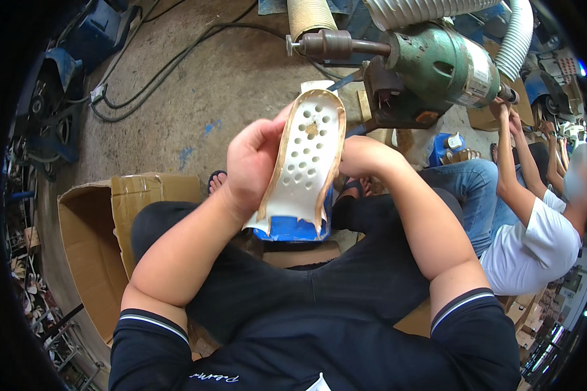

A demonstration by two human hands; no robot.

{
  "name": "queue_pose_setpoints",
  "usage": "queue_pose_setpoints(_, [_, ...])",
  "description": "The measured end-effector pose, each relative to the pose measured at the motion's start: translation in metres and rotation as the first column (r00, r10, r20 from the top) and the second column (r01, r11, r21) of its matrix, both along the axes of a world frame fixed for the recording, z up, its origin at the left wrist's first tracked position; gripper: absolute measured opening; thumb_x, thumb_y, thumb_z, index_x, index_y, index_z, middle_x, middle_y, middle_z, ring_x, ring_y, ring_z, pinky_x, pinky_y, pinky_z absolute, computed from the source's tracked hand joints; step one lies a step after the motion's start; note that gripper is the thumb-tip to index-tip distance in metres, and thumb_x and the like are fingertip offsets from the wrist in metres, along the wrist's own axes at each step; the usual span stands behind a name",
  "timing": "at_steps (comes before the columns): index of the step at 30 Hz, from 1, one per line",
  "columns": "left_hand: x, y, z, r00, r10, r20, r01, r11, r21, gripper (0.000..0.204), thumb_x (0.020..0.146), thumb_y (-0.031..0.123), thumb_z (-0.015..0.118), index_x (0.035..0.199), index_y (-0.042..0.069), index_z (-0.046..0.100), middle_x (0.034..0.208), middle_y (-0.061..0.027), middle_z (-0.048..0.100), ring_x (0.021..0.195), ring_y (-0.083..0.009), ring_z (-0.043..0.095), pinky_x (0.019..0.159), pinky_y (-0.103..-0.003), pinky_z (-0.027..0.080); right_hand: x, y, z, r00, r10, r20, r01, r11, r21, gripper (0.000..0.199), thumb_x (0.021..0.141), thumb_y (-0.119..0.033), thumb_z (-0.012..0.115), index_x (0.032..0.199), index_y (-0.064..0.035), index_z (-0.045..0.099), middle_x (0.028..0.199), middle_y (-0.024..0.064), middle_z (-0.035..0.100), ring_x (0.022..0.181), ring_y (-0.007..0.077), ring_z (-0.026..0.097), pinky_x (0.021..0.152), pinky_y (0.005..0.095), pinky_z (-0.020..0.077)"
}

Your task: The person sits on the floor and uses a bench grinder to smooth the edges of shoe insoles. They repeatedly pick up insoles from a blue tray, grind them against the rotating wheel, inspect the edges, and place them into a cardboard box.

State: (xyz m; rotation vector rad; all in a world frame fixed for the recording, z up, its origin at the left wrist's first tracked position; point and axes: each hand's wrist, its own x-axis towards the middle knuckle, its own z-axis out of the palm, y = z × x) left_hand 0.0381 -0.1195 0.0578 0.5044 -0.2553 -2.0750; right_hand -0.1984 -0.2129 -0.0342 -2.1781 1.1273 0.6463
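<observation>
Sole (306,163) upright, long axis running away from body, toe toward grinder (437,65), clamped by left hand (251,166) (right hand (365,156) behind it, fingers hidden, grip unclear).

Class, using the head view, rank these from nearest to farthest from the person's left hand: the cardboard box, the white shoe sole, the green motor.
1. White shoe sole: held in the left hand, directly at its right.
2. Cardboard box: lower left, on the floor.
3. Green motor: upper right, beyond the sole.
</observation>
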Motion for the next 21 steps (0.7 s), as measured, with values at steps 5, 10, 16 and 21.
queue_pose_setpoints(5, [0.009,-0.009,0.009,0.994,0.065,0.091,-0.046,0.98,-0.193,0.048,0.114,0.042,0.043,0.132,0.002,0.063,0.118,-0.0113,0.075,0.108,-0.0245,0.073,0.102,-0.042,0.058,0.018,0.032,-0.06,0.98,-0.065,-0.188,0.09,0.988,0.124,0.031,0.089,-0.018,0.065,0.1,0.0052,0.082,0.098,0.0273,0.079,0.091,0.0366,0.08,0.081,0.0472,0.062])
queue_pose_setpoints(10, [0.03,0.03,0.001,0.905,0.288,0.313,-0.302,0.953,-0.003,0.045,0.113,0.045,0.053,0.121,0.004,0.069,0.105,-0.0111,0.078,0.09,-0.0229,0.077,0.084,-0.039,0.065,0.025,0.075,-0.071,0.89,-0.282,-0.358,0.389,0.879,0.275,0.033,0.099,-0.018,0.059,0.101,0.0057,0.081,0.089,0.025,0.079,0.081,0.0369,0.08,0.07,0.0546,0.0625])
queue_pose_setpoints(16, [0.039,0.076,-0.011,0.806,0.381,0.453,-0.498,0.85,0.172,0.051,0.112,0.05,0.053,0.122,0.003,0.069,0.107,-0.0141,0.077,0.094,-0.0261,0.076,0.086,-0.043,0.064,0.031,0.071,-0.065,0.888,-0.369,-0.275,0.429,0.88,0.204,0.031,0.089,-0.006,0.062,0.108,0.0112,0.079,0.1,0.0267,0.08,0.084,0.0307,0.082,0.072,0.0511,0.0644])
queue_pose_setpoints(21, [0.043,0.077,-0.021,0.783,0.35,0.514,-0.483,0.863,0.148,0.042,0.109,0.042,0.063,0.123,0.002,0.067,0.105,-0.0138,0.077,0.093,-0.0252,0.076,0.082,-0.041,0.064,0.041,0.102,-0.08,0.932,-0.362,-0.033,0.353,0.924,-0.147,0.047,0.097,-0.026,0.07,0.129,0.009,0.067,0.126,0.0276,0.071,0.123,0.0396,0.069,0.098,0.0583,0.0572])
